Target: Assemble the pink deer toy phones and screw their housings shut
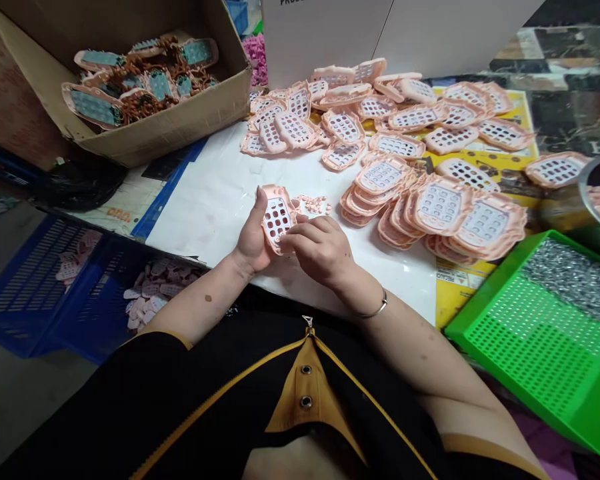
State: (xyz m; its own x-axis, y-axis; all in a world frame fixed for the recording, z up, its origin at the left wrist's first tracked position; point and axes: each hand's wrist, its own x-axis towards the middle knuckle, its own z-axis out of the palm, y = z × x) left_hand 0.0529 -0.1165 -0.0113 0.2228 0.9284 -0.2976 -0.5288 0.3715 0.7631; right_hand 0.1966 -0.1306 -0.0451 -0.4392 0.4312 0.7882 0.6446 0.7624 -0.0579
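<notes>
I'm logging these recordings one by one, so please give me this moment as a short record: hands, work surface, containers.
Left hand: holds a pink panel with a grid of holes
Right hand: fingers at the panel's lower right part; whether they pinch anything is unclear
Beside hands: small pink pieces on a white sheet
Right of hands: stacked panels
Beyond: scattered panels
Cardboard box: pink panels with teal parts
Green basket: small metallic pieces
</notes>
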